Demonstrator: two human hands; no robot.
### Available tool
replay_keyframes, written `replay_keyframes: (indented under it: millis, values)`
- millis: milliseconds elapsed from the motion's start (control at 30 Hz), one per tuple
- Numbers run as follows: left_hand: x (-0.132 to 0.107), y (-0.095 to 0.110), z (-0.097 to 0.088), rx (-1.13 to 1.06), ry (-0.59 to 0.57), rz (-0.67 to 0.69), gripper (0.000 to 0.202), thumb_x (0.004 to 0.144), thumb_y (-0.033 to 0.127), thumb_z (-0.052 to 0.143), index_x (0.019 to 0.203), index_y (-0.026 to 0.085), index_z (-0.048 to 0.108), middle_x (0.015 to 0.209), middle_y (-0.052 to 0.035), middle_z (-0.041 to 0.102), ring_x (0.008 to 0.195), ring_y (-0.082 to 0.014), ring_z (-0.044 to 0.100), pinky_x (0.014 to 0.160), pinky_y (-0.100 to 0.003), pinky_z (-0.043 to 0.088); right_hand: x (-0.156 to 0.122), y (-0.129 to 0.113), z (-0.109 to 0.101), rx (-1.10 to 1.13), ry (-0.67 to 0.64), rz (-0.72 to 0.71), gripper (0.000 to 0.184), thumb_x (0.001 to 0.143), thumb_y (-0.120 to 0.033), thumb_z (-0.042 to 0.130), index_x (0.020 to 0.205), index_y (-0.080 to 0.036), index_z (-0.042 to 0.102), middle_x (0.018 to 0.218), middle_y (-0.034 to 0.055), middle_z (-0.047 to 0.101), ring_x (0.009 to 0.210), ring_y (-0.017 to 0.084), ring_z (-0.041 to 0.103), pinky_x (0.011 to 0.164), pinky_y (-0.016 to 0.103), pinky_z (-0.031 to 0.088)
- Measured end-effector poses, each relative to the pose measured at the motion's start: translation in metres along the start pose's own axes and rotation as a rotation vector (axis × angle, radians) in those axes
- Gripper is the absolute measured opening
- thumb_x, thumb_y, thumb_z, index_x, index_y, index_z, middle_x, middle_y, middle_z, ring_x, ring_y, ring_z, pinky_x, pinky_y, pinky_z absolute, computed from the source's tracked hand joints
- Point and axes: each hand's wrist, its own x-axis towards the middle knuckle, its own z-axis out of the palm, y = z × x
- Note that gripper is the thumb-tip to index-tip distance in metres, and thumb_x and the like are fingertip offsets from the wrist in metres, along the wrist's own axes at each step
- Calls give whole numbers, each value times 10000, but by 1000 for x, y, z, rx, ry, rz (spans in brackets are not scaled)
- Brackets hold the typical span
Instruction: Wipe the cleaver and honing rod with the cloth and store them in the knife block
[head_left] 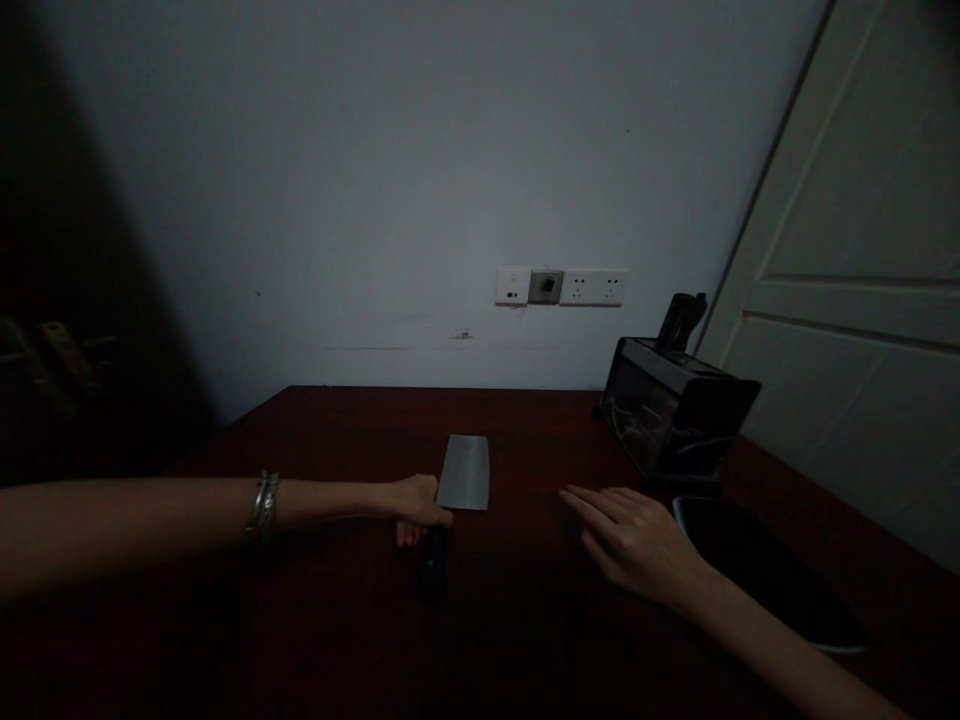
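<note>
A cleaver [465, 473] with a broad grey blade and a dark handle is near the middle of the dark red table, its blade pointing toward the wall. My left hand [421, 503], below a wrist with silvery bangles, is closed around the handle close to the blade. The handle's lower end shows beneath the fingers. To the right, apart from the cleaver, my right hand [628, 535] rests palm down at the tabletop with its fingers stretched out. Nothing shows in it.
A dark knife block [679, 400] with black handles sticking out stands at the back right. In front of it lies a black flat object with a pale rim [757, 560]. Sockets [592, 287] sit on the wall behind the table [360, 420]; a white door [862, 300] is at right.
</note>
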Motion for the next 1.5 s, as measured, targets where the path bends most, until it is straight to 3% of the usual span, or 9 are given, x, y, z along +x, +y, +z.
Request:
replay_keyframes:
  millis: [367, 567, 700, 900, 967, 1133, 1267, 1400, 1500]
  values:
    - [-2, 3, 1, 12, -14, 7, 253, 698, 296, 541, 490, 172, 471, 351, -28, 484, 509, -240, 627, 612, -441, 552, -1, 1, 2, 12, -24, -9, 370, 788, -136, 450, 1132, -109, 586, 1067, 113, 663, 862, 203, 649, 737, 361, 520]
    - [5, -5, 3, 17, -18, 17, 282, 736, 310, 508, 500, 161, 467, 392, -35, 514, 469, -208, 609, 591, -415, 553, 0, 0, 3, 13, -16, -4, 370, 781, -129, 449, 1122, -113, 592, 1059, 109, 666, 845, 201, 652, 727, 360, 522]
    - [4, -6, 2, 165, 3, 44, 389, 771, 405, 459, 482, 148, 492, 436, -76, 555, 392, -171, 560, 512, -362, 547, 2, -1, 4, 17, -6, -4, 361, 770, -137, 462, 1100, -114, 604, 1041, 110, 674, 837, 203, 657, 709, 353, 527]
    - [-8, -3, -2, 361, -7, 57, 608, 772, 618, 363, 633, 85, 620, 624, -161, 661, 393, -151, 556, 472, -310, 526, 3, 0, 4, 20, -36, -2, 375, 781, -133, 421, 1113, -114, 596, 1063, 107, 666, 868, 210, 652, 732, 366, 529]
    - [-11, -3, -3, 417, 57, 63, 740, 749, 714, 261, 666, 87, 644, 603, -153, 656, 432, -180, 588, 513, -333, 526, 2, 1, 2, 17, -40, -2, 378, 784, -135, 416, 1116, -111, 595, 1070, 109, 663, 877, 214, 650, 735, 367, 530]
    - [4, -1, -20, 608, 428, 161, 868, 775, 707, 65, 768, 94, 680, 805, -213, 670, 787, -322, 643, 699, -454, 483, 2, 9, -7, -9, -49, 15, 378, 794, -142, 418, 1128, -107, 591, 1077, 113, 659, 878, 216, 647, 738, 368, 531]
    - [35, 1, -64, 482, 664, 125, 789, 786, 696, 152, 804, 108, 677, 869, -202, 664, 851, -313, 626, 735, -420, 459, 2, 15, -21, -49, -54, 7, 381, 793, -148, 418, 1129, -93, 589, 1078, 119, 658, 866, 217, 647, 727, 364, 532]
    - [69, -5, -114, 430, 810, 96, 709, 851, 583, 150, 874, 89, 658, 976, -215, 637, 957, -330, 585, 799, -426, 420, 1, 21, -36, -94, -61, 24, 384, 791, -152, 421, 1135, -107, 585, 1090, 112, 653, 876, 214, 643, 740, 355, 525]
    - [93, -19, -129, 361, 892, 46, 671, 885, 490, 99, 941, 87, 633, 1021, -213, 622, 974, -310, 579, 785, -397, 424, 2, 25, -46, -120, -50, 43, 383, 788, -149, 427, 1135, -115, 584, 1087, 108, 655, 867, 209, 644, 734, 345, 522]
